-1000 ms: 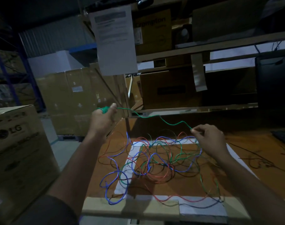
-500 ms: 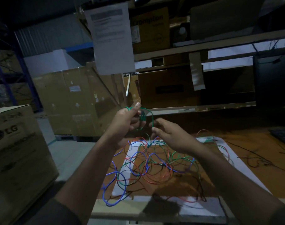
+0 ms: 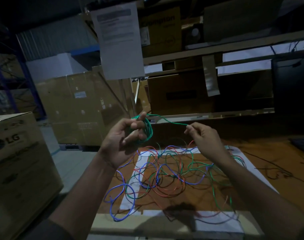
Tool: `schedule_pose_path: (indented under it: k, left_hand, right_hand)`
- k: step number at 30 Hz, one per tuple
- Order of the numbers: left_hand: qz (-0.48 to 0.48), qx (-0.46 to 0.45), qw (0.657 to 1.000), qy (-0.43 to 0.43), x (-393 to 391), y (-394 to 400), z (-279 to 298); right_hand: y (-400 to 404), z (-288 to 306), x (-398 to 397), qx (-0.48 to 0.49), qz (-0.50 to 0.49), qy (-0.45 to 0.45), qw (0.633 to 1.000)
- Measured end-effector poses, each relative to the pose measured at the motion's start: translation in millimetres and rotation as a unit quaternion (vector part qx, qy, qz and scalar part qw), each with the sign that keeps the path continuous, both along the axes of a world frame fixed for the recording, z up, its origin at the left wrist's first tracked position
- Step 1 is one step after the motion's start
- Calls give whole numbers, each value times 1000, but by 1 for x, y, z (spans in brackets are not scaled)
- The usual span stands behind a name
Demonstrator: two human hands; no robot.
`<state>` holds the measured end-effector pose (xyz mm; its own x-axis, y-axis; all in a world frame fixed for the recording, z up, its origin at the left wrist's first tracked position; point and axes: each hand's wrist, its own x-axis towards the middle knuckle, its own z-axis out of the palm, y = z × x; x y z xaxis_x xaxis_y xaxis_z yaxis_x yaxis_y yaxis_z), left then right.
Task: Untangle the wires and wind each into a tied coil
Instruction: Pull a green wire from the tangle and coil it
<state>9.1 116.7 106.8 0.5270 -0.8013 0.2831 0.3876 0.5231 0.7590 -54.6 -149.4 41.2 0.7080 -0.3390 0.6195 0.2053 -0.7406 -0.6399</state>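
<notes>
Thin green plastic wire (image 3: 166, 120), several loops coiled round left hand (image 3: 126, 137) fingers at frame centre, free strand pinched by right hand (image 3: 204, 135). Below, loose tangle of blue, red, green and black wires (image 3: 165, 174) on wooden table (image 3: 262, 172). "LG" on cardboard box (image 3: 18, 153), lower left.

The scene was dimly lit, with the upper corners and the right edge sunk in near-black, while the hanging paper sheet (image 3: 119, 42) and the white sheet on the table (image 3: 255, 172) were picked out as the brightest surfaces. Soft shadows were cast onto the table (image 3: 286, 179) near its front edge. Straight shelf lines were bowed toward the frame edges by the wide lens, and fine detail was smeared by low-light grain.
</notes>
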Motion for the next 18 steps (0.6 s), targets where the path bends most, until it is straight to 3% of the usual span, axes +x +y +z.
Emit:
schedule_pose_path:
  k: [2, 5, 7, 9, 11, 13, 18]
  left_hand:
    - [23, 10, 999, -24, -10, -6, 2]
    - [74, -29, 994, -72, -18, -18, 5]
    - [96, -41, 987, -124, -20, -26, 8]
    - [112, -23, 976, -185, -17, -32, 9]
    - [157, 18, 956, -248, -9, -37, 6]
    - [216, 78, 921, -316, -2, -37, 2]
    - [283, 220, 841, -404, -6, -38, -11]
  right_hand:
    - [3, 0, -1, -28, -77, -12, 997]
    - [17, -7, 0, -192, -123, 78, 970]
    - [35, -9, -2, -303, -87, 104, 943]
    - [47, -9, -4, -374, -15, 27, 927]
    - [57, -5, -12, -426, 14, 6, 905]
    - [60, -2, -21, -413, 47, 1, 910]
    - [53, 21, -39, -236, 74, -97, 964]
